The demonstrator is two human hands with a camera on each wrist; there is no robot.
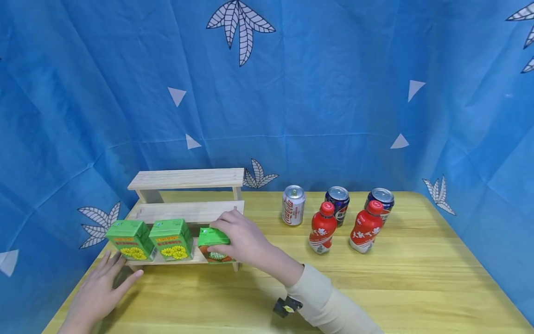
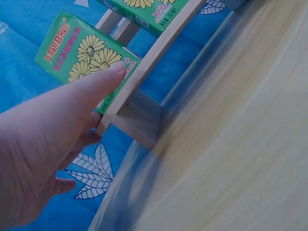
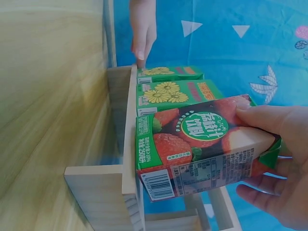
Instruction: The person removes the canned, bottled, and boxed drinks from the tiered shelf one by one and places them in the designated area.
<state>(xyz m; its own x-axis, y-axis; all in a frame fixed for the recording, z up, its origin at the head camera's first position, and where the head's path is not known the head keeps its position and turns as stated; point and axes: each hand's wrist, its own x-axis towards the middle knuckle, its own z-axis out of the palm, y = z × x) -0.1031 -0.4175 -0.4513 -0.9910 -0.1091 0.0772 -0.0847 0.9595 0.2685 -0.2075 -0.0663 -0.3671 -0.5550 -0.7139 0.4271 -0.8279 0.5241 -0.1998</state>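
My right hand (image 1: 244,236) grips a green-topped lychee juice box (image 3: 202,139) between thumb and fingers. The box's base is at the right end of the lowest step of a wooden tiered rack (image 1: 187,212); in the right wrist view it leans slightly. Two green drink boxes with yellow flowers, a left one (image 1: 131,240) and a middle one (image 1: 172,239), stand on the same step. My left hand (image 1: 100,287) is at the rack's left end, its fingers extended. In the left wrist view its thumb lies across the front of the left flower box (image 2: 86,50).
Right of the rack stand a silver Coca-Cola can (image 1: 294,205), two dark blue Pepsi cans (image 1: 339,204) and two red bottles (image 1: 323,228) with red caps. A blue patterned curtain (image 1: 333,93) hangs behind the wooden table (image 1: 417,278).
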